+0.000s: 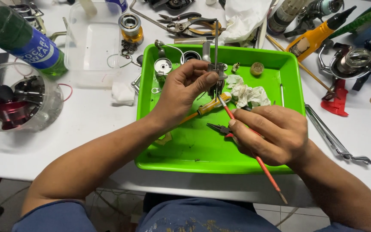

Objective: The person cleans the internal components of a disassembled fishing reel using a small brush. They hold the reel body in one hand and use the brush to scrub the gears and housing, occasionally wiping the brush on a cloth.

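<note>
Here the left hand (185,88) is pinching a small metal reel part (217,71) upright over the green tray (295,81), its thin shaft pointing away. The right hand (275,133), just below and nearer, is gripping a red-handled brush (260,161), tip slanting up to touch the part. Crumpled tissue (247,94), a yellow screwdriver (209,106) and small pliers (219,128) are lying beneath.
</note>
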